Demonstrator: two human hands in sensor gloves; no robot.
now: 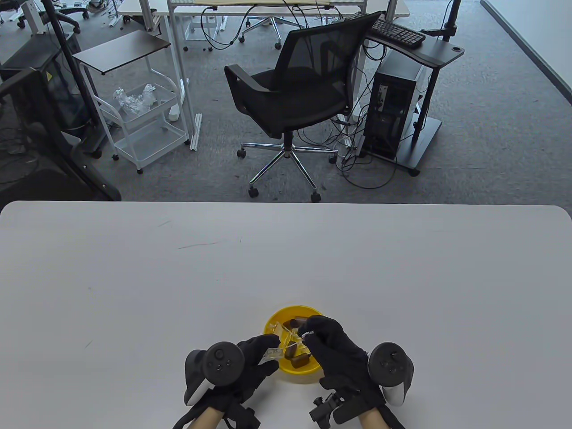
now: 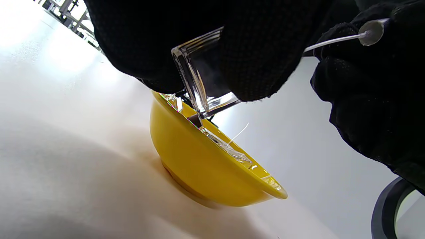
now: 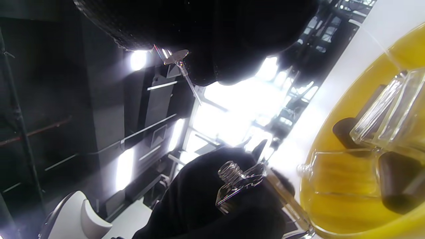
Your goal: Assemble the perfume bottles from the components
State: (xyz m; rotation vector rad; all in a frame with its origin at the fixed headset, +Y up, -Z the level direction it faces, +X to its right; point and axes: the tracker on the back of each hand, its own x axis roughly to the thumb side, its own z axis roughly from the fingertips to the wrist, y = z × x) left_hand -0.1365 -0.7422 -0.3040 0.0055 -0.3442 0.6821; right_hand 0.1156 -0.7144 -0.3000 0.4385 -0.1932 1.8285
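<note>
A yellow bowl (image 1: pixel 307 376) sits near the table's front edge and holds clear glass bottles (image 3: pixel 386 116) and dark caps (image 3: pixel 398 181). My left hand (image 1: pixel 254 359) grips a clear square perfume bottle (image 1: pixel 271 355), just left of the bowl; its threaded neck (image 3: pixel 230 171) shows in the right wrist view and its body (image 2: pixel 202 83) in the left wrist view. My right hand (image 1: pixel 324 342) pinches a small spray pump with a thin white dip tube (image 2: pixel 335 39) above the bowl, apart from the bottle. The pump also shows in the right wrist view (image 3: pixel 181 64).
The white table (image 1: pixel 286 259) spreads around the bowl. The bowl's outer wall (image 2: pixel 199 166) is close under my left hand. A black office chair (image 1: pixel 295 89) and a computer cart (image 1: pixel 402 98) stand beyond the table's far edge.
</note>
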